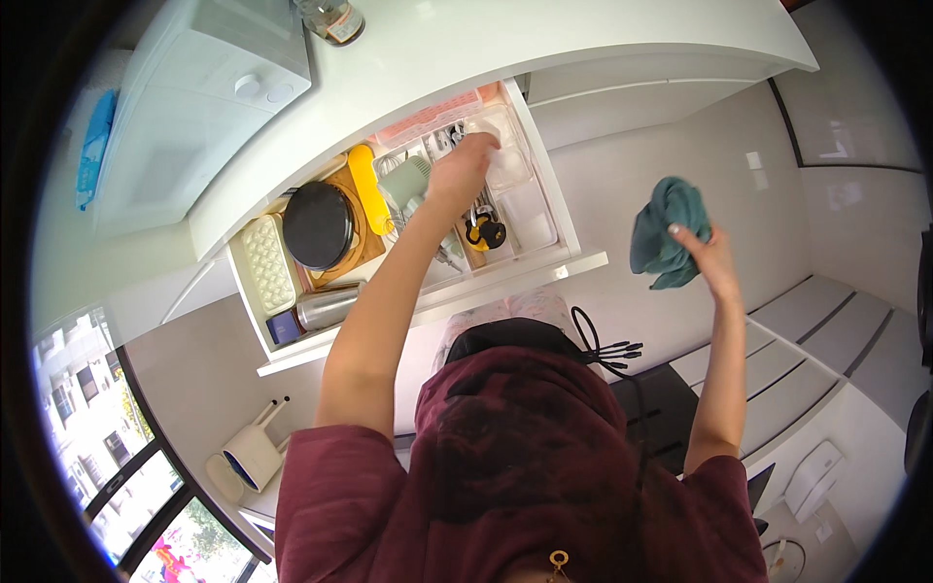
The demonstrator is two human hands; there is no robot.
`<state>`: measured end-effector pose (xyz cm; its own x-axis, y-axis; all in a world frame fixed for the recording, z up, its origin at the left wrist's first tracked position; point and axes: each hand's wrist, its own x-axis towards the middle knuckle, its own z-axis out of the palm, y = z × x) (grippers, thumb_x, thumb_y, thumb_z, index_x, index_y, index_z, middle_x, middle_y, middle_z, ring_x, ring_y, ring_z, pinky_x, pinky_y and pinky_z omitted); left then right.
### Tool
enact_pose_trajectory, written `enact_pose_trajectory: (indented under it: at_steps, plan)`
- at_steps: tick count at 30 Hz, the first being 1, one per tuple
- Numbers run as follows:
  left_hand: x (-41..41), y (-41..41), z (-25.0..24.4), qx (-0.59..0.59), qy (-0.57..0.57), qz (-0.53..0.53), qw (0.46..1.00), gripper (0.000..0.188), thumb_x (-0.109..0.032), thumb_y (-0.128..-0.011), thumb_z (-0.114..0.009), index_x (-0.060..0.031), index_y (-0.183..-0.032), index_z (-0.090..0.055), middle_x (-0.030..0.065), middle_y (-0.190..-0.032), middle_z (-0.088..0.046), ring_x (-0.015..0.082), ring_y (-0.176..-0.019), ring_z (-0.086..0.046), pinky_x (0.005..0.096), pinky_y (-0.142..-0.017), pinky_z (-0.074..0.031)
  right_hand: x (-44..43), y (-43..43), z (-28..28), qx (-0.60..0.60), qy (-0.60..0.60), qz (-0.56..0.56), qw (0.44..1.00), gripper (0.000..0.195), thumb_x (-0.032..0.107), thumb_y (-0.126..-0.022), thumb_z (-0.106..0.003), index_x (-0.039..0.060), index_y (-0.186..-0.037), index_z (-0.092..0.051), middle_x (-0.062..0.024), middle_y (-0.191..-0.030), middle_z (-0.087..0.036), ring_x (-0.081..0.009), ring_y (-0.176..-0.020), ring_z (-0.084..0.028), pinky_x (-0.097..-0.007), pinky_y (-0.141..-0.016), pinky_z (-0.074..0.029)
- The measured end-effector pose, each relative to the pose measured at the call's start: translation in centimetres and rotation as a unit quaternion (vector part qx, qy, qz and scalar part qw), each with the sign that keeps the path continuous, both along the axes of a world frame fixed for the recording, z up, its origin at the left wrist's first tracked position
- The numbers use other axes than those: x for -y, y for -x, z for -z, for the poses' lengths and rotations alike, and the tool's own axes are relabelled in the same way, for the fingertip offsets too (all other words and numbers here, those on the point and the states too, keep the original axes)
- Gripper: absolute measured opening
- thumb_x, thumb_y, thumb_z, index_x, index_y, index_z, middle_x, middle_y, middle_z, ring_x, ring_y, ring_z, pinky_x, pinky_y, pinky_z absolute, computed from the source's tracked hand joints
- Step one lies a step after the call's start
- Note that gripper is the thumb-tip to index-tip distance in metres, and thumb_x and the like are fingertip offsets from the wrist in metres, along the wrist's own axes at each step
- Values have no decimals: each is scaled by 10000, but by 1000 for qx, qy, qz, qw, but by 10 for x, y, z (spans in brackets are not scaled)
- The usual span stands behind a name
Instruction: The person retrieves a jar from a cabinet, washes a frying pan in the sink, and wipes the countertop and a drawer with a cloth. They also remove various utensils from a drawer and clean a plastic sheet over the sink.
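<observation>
My left hand (464, 171) reaches into an open kitchen drawer (430, 302), its fingertips at a clear plastic container (508, 166) in the right part; whether they grip it cannot be told. A pale green hand mixer (405, 182) lies just left of that hand, with wire whisks near it. Below the hand is a black and yellow utensil (485, 231). My right hand (707, 251) is raised to the right of the drawer, shut on a teal cloth (667, 233). A white open tray (528, 217) sits in the drawer's right front corner.
The drawer also holds a round black pan (318, 225), a yellow elongated item (369, 189), a white textured tray (268, 264), a metal cylinder (328, 306) and a pink perforated basket (430, 120). Above it runs a white countertop (554, 36) with a glass jar (334, 20) and a white appliance (211, 109).
</observation>
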<state>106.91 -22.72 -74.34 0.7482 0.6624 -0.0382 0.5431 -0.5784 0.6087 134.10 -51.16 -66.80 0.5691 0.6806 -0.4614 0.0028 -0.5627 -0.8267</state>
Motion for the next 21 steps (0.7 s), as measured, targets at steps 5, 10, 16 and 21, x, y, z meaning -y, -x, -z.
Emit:
enact_pose_trajectory:
  at_steps: [5,10,16,21]
  plan:
    - [35,79,-28,290,236,-216,902,169,-6,-962,-493,-26,-1127,-523,46,-951,-554,93,-664,-518,231,-601,-448,-66,-32,-70,188,-124,7,974,333,214,-830,-766,-40,-1018,-660,-64,-868,-697,-106,-777,-632,-261,-718,-515]
    - [90,137,-53,238,169,-279,915,206,14,-945,-498,-35,-1141,-540,43,-903,-606,85,-640,-524,236,-586,-443,-183,-59,-130,467,-238,-73,849,339,245,-863,-715,47,-1132,-652,-46,-873,-699,-86,-736,-591,-247,-711,-486]
    - [126,146,-73,92,43,-302,948,212,-18,-928,-536,-93,-1123,-567,94,-781,-631,219,-574,-582,331,-545,-464,-291,-39,-105,620,-65,-175,762,693,356,-756,-705,16,-1321,-491,-223,-1113,-612,-250,-988,-623,-343,-875,-491]
    - [130,110,-82,35,-86,-189,978,302,-55,-878,-600,-118,-1169,-543,93,-720,-625,252,-599,-630,373,-554,-511,-212,73,-57,3,-37,-417,908,300,287,-931,-585,23,-1042,-677,-59,-892,-693,-139,-792,-640,-292,-744,-511]
